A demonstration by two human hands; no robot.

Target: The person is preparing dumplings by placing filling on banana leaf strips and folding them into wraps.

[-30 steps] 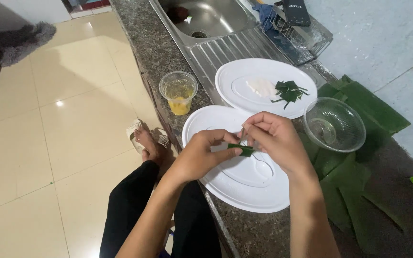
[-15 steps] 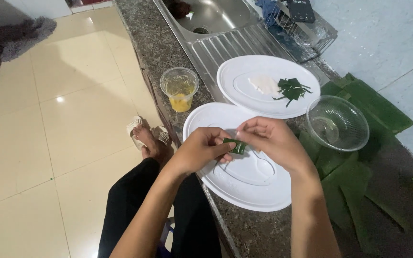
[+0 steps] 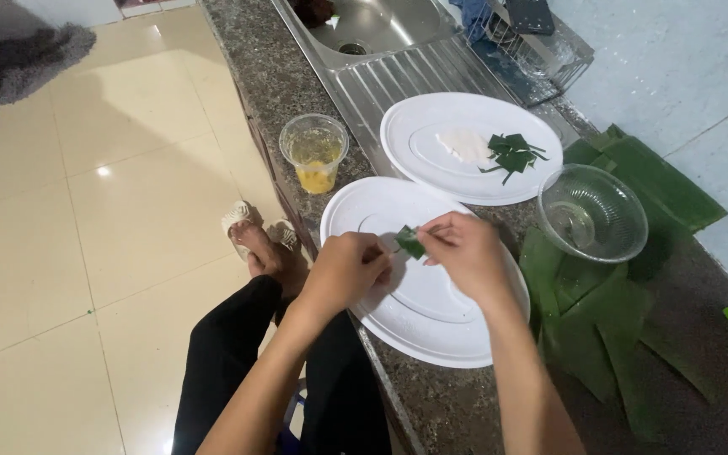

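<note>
I pinch a small folded piece of green leaf (image 3: 409, 242) between the fingertips of both hands, my left hand (image 3: 343, 271) closed on its near side and my right hand (image 3: 463, 255) closed on its far side. The leaf piece hangs just above the near round white plastic plate (image 3: 398, 324), which rests on the speckled dark granite counter (image 3: 440, 404). Beyond it sits a second white plate (image 3: 431, 118) carrying cut green leaf strips (image 3: 511, 152) and a white patch. A clear plastic cup with yellow liquid (image 3: 314, 155) stands to the left, a clear glass bowl (image 3: 591, 213) to the right on broad green banana leaves (image 3: 608, 329)
</note>
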